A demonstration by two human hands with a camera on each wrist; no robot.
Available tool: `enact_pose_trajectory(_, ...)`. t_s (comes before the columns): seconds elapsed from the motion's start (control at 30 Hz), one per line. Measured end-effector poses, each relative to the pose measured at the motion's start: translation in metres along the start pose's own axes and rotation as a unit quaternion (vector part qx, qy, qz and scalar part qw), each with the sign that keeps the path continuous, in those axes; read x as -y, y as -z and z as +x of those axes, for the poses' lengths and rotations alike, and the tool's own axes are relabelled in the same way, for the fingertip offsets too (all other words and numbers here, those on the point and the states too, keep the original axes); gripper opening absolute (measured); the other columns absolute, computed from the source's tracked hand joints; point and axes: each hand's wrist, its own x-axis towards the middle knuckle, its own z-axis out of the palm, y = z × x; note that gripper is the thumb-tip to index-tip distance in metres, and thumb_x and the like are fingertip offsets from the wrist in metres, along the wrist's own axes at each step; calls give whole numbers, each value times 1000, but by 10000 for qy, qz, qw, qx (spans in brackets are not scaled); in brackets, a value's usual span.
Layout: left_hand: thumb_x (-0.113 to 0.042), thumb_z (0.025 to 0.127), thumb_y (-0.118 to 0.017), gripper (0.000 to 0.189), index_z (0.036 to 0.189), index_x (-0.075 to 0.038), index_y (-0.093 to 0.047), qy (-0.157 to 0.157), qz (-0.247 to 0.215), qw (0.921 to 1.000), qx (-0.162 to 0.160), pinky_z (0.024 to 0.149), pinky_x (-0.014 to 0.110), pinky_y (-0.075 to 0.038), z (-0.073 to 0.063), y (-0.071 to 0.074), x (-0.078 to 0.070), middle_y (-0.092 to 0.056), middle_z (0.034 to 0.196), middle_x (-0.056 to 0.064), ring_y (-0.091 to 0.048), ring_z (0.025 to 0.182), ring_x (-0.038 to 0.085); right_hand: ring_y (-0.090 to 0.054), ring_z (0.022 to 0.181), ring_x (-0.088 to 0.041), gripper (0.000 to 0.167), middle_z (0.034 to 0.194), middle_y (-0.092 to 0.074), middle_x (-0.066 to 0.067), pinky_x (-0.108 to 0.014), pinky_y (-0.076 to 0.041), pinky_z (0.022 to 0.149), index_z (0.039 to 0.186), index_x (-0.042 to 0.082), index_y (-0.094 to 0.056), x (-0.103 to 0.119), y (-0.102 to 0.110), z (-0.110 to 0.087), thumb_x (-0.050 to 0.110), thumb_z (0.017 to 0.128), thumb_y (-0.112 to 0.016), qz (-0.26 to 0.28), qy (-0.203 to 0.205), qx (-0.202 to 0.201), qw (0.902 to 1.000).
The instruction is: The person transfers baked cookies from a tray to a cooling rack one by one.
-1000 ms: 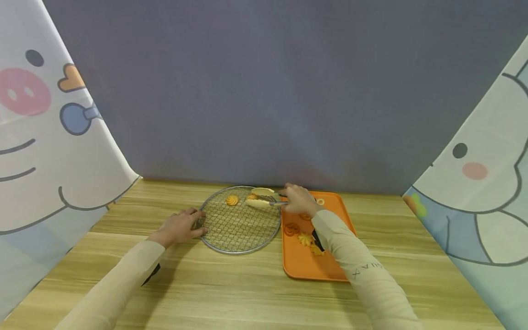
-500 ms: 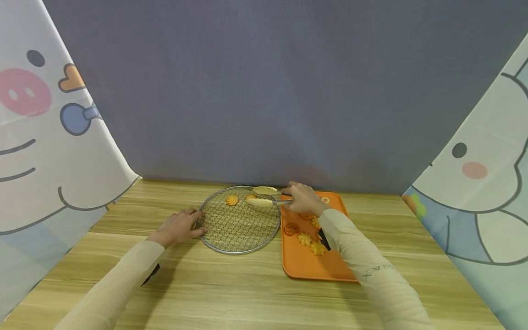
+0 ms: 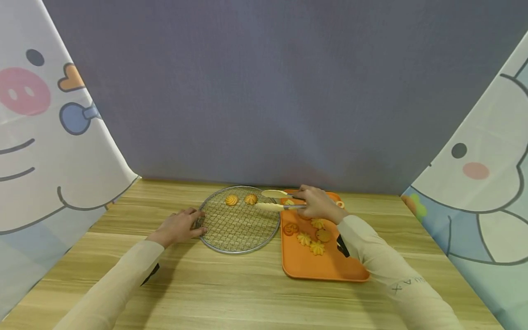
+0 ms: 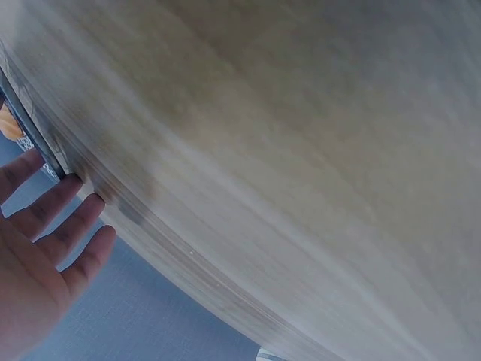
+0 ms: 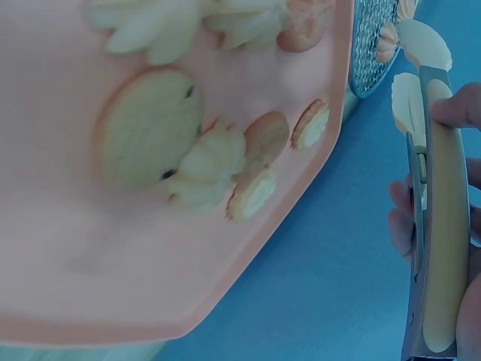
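Our right grip (image 3: 317,203) clasps cream-tipped metal tongs (image 3: 270,207), spread, pointing left over the round wire rack (image 3: 243,229); yellow flower-shaped cookies (image 3: 317,248) lie rightward, nearer us, on the orange rectangular tray (image 3: 330,269). Our left grip (image 3: 178,226) touches the rack, relaxed.

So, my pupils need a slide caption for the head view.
Right hand holding open tongs, left hand at the mesh rack bearing two cookies, more cookies on the orange tray.

mesh rack (image 3: 241,229): flat | two cookies (image 3: 231,200): atop | tongs (image 3: 285,207): spread, overhanging rack
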Motion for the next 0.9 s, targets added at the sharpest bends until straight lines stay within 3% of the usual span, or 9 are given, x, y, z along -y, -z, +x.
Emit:
enact_pose_trajectory(0.33, -45, 85, -58, 53, 124, -8, -53, -14, -44, 10000, -21, 83, 62, -43, 0, 2, 0, -54, 120, 22, -54, 103, 45, -39, 61, -10, 46, 87, -54, -3, -22, -32, 51, 119, 4, -61, -11, 6, -33, 18, 76, -71, 179, -89, -71, 9998)
enact_pose_trajectory(0.9, -44, 86, -58, 53, 124, -8, -53, 13, -57, 10000, 17, 83, 63, -43, -1, 3, -2, -54, 120, 22, -53, 105, 45, -37, 59, -5, 43, 84, -57, -2, -17, -31, 50, 112, 0, -64, -27, 10, -77, 13, 72, -73, 253, 177, -311, 9990)
